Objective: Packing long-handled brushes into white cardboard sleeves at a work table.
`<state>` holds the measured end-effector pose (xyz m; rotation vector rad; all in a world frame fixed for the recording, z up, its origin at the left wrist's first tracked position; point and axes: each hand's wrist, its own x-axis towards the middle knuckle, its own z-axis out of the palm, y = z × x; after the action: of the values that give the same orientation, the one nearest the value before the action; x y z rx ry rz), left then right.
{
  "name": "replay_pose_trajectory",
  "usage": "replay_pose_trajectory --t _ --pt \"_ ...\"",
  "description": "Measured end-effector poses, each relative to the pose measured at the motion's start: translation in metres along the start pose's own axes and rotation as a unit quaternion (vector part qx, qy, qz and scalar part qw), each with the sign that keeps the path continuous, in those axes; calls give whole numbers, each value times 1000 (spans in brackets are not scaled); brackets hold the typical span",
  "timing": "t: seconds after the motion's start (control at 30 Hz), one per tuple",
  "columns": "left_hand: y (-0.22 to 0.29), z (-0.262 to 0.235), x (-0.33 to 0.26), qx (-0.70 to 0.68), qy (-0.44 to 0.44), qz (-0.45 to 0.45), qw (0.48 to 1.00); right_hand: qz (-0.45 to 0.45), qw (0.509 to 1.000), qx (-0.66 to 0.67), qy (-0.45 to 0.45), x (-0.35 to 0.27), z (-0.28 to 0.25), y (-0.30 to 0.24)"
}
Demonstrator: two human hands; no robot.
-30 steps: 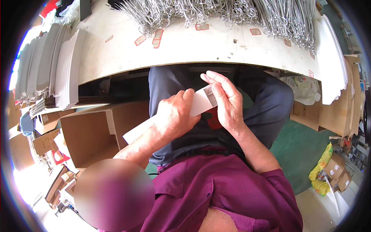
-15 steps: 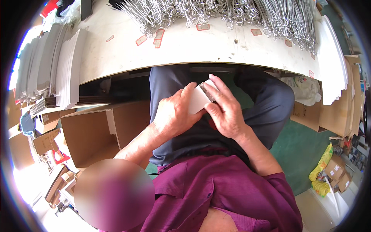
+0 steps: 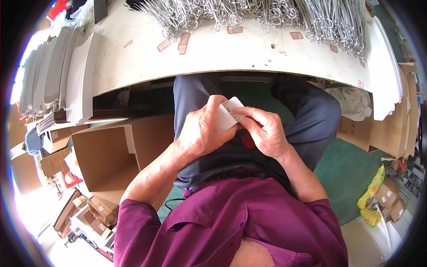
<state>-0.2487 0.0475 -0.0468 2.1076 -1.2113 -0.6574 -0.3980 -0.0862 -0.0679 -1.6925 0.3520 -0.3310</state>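
My left hand [image 3: 203, 129] is wrapped round a small white box [image 3: 227, 118], held tilted above my lap. The side of the box toward my right hand looks open, with greyish specks or small parts showing there, too small to name. My right hand [image 3: 266, 132] has its thumb and forefinger pinched together at that side, touching the box. Whatever lies between those fingertips is hidden. Below the box, a small red patch [image 3: 248, 141] shows against my dark trousers.
Many metal wires with ring ends [image 3: 267, 18] lie along the far side of the white table [image 3: 213, 55]. Stacks of folded white card stand at the left [image 3: 80, 80] and right [image 3: 384, 71]. An open cardboard box [image 3: 104, 153] sits at my left.
My right hand has drawn back from over the box, its outstretched fingers curling into a pinch at the open side. My left hand keeps its hold. A blurred round patch at lower left is gone.
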Motion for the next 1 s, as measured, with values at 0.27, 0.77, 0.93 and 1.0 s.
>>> replay_pose_trajectory --t 0.27,0.77,0.93,1.0 --pt "7 -5 1 -12 19 13 1000 93 979 157 91 -6 14 1" --pt "-2 6 -3 -4 11 26 1000 -116 969 -189 113 5 22 1" --pt "-5 8 -3 26 19 40 999 84 986 32 140 6 36 0" --pt "-5 9 -4 28 13 30 999 100 983 84 130 8 35 3"
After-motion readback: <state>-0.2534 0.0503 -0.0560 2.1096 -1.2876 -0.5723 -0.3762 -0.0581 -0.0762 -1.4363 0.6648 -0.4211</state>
